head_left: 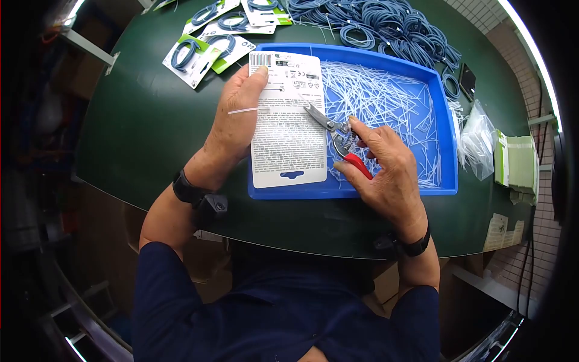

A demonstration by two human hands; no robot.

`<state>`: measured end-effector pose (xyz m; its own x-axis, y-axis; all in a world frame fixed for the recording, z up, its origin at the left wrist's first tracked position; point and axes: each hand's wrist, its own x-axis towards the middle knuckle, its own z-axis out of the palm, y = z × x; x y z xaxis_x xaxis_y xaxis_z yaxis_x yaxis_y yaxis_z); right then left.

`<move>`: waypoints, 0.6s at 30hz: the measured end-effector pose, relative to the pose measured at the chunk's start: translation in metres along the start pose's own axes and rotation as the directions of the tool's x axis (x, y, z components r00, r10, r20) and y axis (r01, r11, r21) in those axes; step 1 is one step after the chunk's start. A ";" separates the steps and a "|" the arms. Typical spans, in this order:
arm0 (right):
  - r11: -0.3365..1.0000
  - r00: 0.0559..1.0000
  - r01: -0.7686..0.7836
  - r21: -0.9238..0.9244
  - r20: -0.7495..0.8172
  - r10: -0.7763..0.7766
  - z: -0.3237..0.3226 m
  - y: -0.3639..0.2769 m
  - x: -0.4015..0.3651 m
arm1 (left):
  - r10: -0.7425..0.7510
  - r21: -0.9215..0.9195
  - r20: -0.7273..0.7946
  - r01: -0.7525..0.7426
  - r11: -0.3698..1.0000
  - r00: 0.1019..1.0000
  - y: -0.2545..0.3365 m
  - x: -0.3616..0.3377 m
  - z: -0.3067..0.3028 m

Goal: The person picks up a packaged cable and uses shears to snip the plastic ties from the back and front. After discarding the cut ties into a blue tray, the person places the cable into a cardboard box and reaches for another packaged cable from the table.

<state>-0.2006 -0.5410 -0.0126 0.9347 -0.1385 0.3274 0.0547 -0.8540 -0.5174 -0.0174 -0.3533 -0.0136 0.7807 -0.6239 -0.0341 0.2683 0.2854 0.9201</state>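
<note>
My left hand (241, 102) is closed on the left edge of a white printed backing card (288, 139), its thumb on the front near the barcode. The card's hang slot points toward me. A thin white cable tie end (242, 110) sticks out across that hand. My right hand (386, 166) is wrapped around red-handled pruning snips (338, 136), with their jaws over the card's printed face. Under the card and snips lies a blue tray (445, 145) holding many white cable tie pieces (386, 99). What is on the card's far side is hidden.
Coiled blue cables (392, 30) are heaped at the back. Carded cables (188, 59) lie at the back left. On the right are a phone (467, 81), a clear plastic bag (477, 142) and a stack of cards (517, 166), all on the green table (151, 133).
</note>
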 end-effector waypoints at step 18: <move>0.994 0.998 -0.059 0.095 0.020 0.058 0.013 -0.010 -0.005 | 0.096 0.007 -0.049 -0.095 0.995 0.994 -0.012 -0.003 0.004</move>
<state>-0.2017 -0.5254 -0.0195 0.9430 -0.1777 0.2813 0.0320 -0.7931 -0.6083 -0.0252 -0.3576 -0.0228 0.8295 -0.5574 0.0348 0.1886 0.3382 0.9220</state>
